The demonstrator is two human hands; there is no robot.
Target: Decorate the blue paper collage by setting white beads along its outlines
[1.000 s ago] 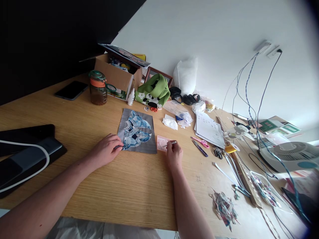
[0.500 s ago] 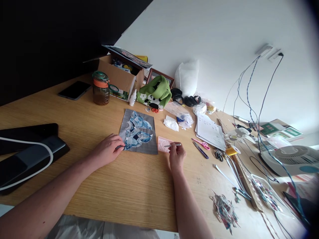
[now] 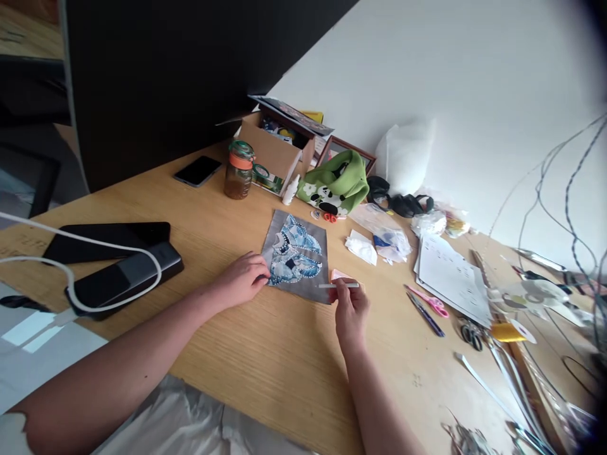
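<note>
My left hand (image 3: 244,279) lies at the lower left corner of a grey cloth piece (image 3: 310,291), its fingers bent and closed on that corner. On the cloth is a blue and white patchwork dress shape (image 3: 296,253) edged with bead-like dots. A slim white pen-like stick (image 3: 348,285) is pinched between the thumb and fingers of my right hand (image 3: 351,311). Its tip points left, over the right part of the cloth; whether it touches is unclear. A pink patterned tray or card (image 3: 337,274) shows partly behind my right hand.
Behind the cloth stand a jar (image 3: 238,177), a cardboard box (image 3: 268,151), a white bottle (image 3: 291,189) and a green panda bag (image 3: 344,183). Pink scissors (image 3: 431,302), a pen (image 3: 425,314) and papers (image 3: 450,278) lie right. Phones with a white cable (image 3: 156,272) lie left.
My view has turned left, so things sit further right in the picture. The stick's tip has moved from above the pink piece to over the cloth's right part.
</note>
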